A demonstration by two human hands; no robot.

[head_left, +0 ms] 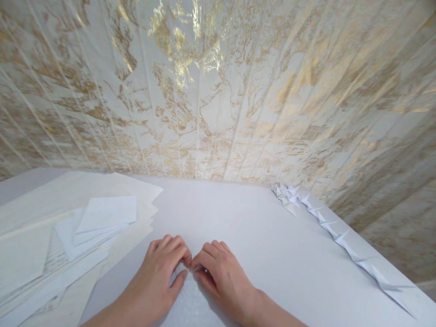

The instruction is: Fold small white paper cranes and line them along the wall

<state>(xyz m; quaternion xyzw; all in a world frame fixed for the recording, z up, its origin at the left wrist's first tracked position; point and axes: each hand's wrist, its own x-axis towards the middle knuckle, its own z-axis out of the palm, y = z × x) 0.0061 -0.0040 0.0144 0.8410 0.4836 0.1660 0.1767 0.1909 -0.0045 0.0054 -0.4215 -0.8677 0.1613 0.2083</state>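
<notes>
My left hand (166, 268) and my right hand (221, 274) meet at the front middle of the white table, index fingertips nearly touching. Between and below them lies a piece of white paper (190, 295), hard to tell apart from the tabletop. Both hands have curled fingers, with thumb and index finger brought together at the paper's far end. The fingers partly cover that end, so its folds cannot be made out.
Loose white sheets (109, 211) and larger cream paper (136, 193) are piled on the left. Several folded paper cranes (340, 238) line the table's (272, 254) right edge, some bunched at its far corner. A gold-patterned curtain (204, 113) hangs behind.
</notes>
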